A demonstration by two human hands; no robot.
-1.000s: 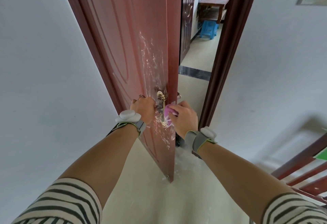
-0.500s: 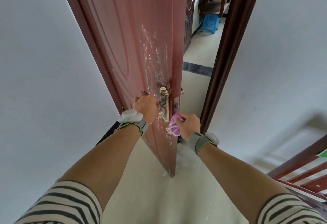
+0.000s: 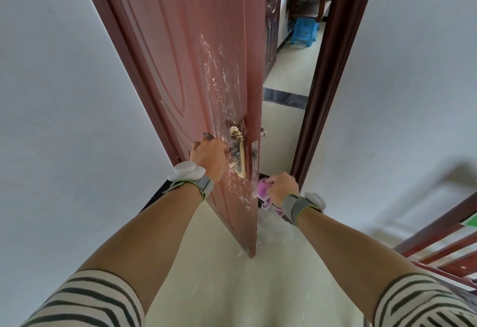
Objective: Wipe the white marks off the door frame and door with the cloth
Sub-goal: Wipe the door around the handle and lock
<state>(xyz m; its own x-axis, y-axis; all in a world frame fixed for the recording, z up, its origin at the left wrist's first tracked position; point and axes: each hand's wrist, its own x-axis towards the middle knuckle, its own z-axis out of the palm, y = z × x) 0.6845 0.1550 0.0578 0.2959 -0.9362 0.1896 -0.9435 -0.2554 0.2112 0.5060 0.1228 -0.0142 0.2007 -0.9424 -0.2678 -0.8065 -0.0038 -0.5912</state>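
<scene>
At the edge of the door (image 3: 180, 43), just below the handle (image 3: 238, 151), the right hand (image 3: 282, 187) is holding the pink cloth (image 3: 262, 190) to the wood.
The left hand (image 3: 209, 157) is gripping the handle, steadying the door. Wiping seems to be going on low; the white marks (image 3: 219, 81) are lying thick above, so the next stroke probably calls for moving up. The right hand is hiding where the cloth touches, and any marks on the door frame (image 3: 333, 68) are hard to make out.

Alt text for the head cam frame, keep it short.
A person's right hand holds a pink cloth against the edge of an open reddish-brown door, below the latch plate, while the left hand grips the lever handle. White marks streak the door face above and below the gold handle plate.
</scene>
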